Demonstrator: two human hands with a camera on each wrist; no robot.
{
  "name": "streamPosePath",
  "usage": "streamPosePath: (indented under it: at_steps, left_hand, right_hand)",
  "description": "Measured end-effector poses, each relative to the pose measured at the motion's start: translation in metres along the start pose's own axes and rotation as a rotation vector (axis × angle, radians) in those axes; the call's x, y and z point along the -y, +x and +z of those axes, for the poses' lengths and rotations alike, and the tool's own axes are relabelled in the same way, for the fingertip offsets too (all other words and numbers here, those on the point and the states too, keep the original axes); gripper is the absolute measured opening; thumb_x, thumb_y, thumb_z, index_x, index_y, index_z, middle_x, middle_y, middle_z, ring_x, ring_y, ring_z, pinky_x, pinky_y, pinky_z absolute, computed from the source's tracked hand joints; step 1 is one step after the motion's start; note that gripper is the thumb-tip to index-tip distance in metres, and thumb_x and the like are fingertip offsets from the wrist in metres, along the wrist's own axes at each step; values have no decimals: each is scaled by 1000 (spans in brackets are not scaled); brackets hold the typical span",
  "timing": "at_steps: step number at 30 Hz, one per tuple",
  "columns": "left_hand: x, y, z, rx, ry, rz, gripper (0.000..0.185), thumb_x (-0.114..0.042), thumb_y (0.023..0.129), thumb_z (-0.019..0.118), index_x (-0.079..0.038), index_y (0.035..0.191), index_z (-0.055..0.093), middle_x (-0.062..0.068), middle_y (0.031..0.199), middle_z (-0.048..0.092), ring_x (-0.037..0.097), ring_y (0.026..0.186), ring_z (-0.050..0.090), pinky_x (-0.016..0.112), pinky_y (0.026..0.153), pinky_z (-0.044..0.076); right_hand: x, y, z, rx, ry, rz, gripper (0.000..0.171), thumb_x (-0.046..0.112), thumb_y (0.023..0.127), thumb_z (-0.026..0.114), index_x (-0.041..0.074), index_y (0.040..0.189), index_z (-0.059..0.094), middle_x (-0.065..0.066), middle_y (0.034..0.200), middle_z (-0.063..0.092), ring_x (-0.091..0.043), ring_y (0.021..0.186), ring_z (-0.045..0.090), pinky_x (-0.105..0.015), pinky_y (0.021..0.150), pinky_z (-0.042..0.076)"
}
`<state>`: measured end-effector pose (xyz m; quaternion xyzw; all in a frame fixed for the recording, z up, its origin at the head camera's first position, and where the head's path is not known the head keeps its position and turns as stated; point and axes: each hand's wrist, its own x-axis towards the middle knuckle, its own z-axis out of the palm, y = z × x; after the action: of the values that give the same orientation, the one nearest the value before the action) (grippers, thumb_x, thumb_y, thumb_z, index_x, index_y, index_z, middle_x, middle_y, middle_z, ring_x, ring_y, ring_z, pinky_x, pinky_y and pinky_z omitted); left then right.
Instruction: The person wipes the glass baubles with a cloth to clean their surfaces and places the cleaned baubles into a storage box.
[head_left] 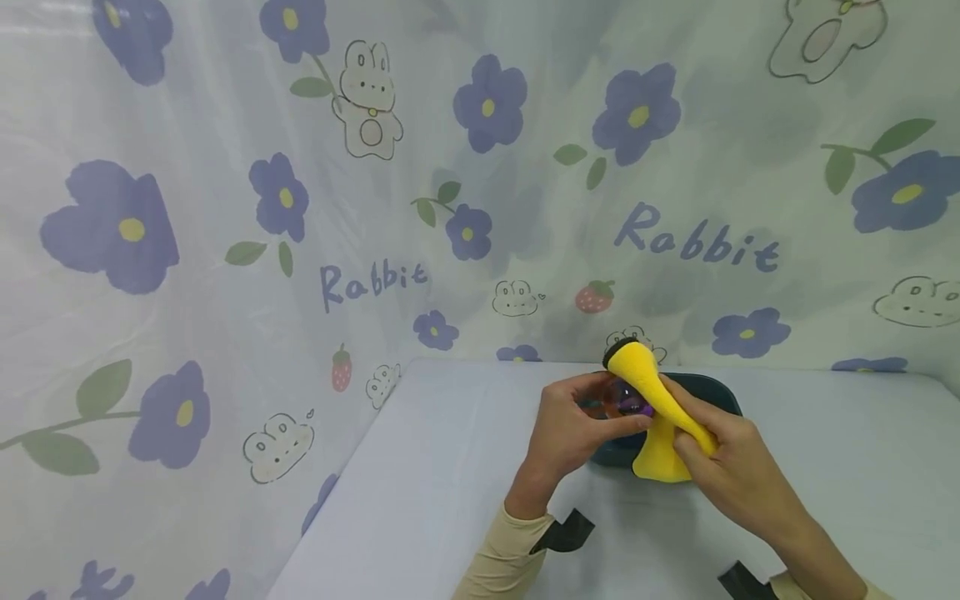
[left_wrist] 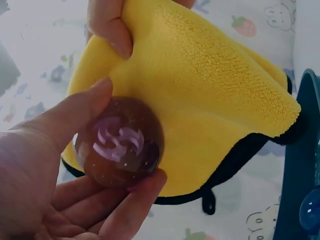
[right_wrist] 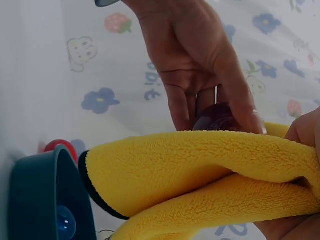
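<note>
My left hand holds a clear purple ball with a pale swirl in it, thumb on one side and fingertips on the other. In my right hand is a fluffy yellow cloth with dark edging and a small hanging loop. The cloth is bunched in the right fingers, and its loose part drapes down beside the ball. From the left wrist, the cloth lies right behind the ball; in the right wrist view it covers the ball's lower part. Both hands are raised in front of a teal bin.
Inside the bin sits a blue ball. A red round thing shows at the bin's far side, partly hidden by its rim. The white table meets a flowered rabbit-print curtain at the back and left.
</note>
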<state>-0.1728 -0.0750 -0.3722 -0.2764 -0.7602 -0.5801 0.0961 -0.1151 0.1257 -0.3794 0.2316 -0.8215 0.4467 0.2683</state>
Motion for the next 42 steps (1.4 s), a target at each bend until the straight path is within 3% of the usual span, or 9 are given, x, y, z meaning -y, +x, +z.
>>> streamPosePath:
  at_steps: [4, 8, 12, 15, 18, 23, 29, 33, 42]
  left_hand:
    - [-1, 0, -1, 34, 48, 32, 35, -24, 80, 91, -15, 111, 77, 1, 91, 74, 1, 79, 65, 24, 74, 62]
    - [-4, -2, -3, 75, 57, 26, 32, -25, 79, 91, -14, 107, 78, -4, 89, 75, 0, 78, 64, 23, 73, 62]
    - [-8, -4, -3, 113, 48, 37, 25, -24, 80, 91, -12, 95, 74, -5, 79, 66, 2, 77, 63, 22, 72, 62]
    - [-11, -5, -3, 131, 33, 67, 25, -21, 81, 90, -11, 98, 74, -2, 83, 69, 0, 80, 66, 23, 73, 63]
    - [-15, -5, -3, 143, 2, 87, 35, -17, 81, 90, -9, 113, 76, 2, 100, 77, -2, 88, 71, 25, 76, 64]
    - [-18, -5, -3, 144, -63, 93, 46, -13, 80, 89, -8, 124, 75, 9, 117, 78, 0, 94, 74, 27, 79, 65]
    - [-16, -6, -1, 75, -92, 95, 50, -10, 77, 91, -9, 125, 75, 10, 116, 78, -1, 87, 73, 28, 76, 65]
    - [-12, -6, 1, 32, -107, 145, 49, -11, 78, 91, -12, 124, 76, 9, 110, 79, -1, 78, 69, 30, 68, 65]
    - [-7, -2, 6, -41, -201, 155, 50, -35, 86, 85, -12, 128, 74, 16, 113, 78, 6, 88, 75, 34, 75, 66]
  right_hand:
    - [-2, 1, 1, -5, -54, -68, 70, -16, 86, 63, 7, 151, 52, -24, 133, 68, -3, 75, 56, -8, 67, 52]
    - [-3, 2, 2, 12, -102, -108, 77, -17, 85, 63, 13, 154, 49, -18, 147, 61, -11, 94, 64, 3, 87, 45]
    - [-5, 4, 1, 32, -128, -135, 82, -19, 84, 62, 16, 156, 47, -15, 150, 59, -13, 102, 62, 4, 95, 40]
    - [-8, 4, -1, 41, -113, -142, 80, -18, 84, 61, 14, 156, 47, -16, 146, 61, -8, 92, 59, 2, 88, 46]
    - [-10, 4, -2, 50, -47, -125, 74, -17, 86, 60, 8, 154, 48, -20, 136, 66, -3, 76, 55, -8, 70, 53]
    - [-12, 2, -1, 56, 50, -62, 64, -15, 90, 57, -3, 152, 47, -17, 106, 70, -4, 58, 49, -19, 52, 51]
    - [-10, 1, 1, 60, 73, 24, 58, -8, 96, 56, -5, 152, 45, -18, 102, 71, -5, 57, 52, -21, 52, 52]
    - [-8, 1, 1, 59, 79, 55, 56, -6, 97, 56, -6, 152, 45, -18, 100, 70, -6, 62, 56, -21, 54, 54]
    - [-1, 1, 3, 62, 51, 138, 55, -1, 98, 59, -7, 150, 46, -12, 92, 66, -7, 64, 57, -20, 57, 56]
